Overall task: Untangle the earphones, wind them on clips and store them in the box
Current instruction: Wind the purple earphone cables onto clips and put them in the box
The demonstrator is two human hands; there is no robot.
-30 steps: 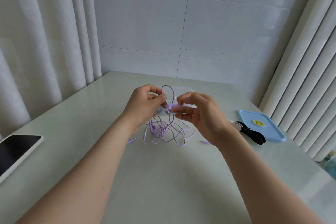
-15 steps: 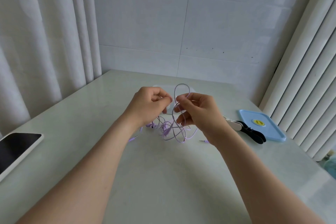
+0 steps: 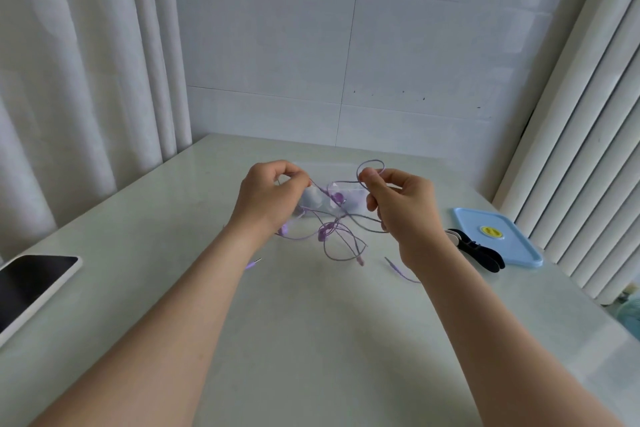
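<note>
The left hand (image 3: 270, 198) and right hand (image 3: 401, 208) each pinch the earphones (image 3: 325, 233), fingers curled, raised apart with forearms outstretched, just before the box (image 3: 353, 199). Loops sag between them; clips (image 3: 474, 250) lie right of the box.

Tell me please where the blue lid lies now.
In the head view the blue lid lies flat on the table, far right, beside the white curtain, with the black clips at its left edge.
</note>
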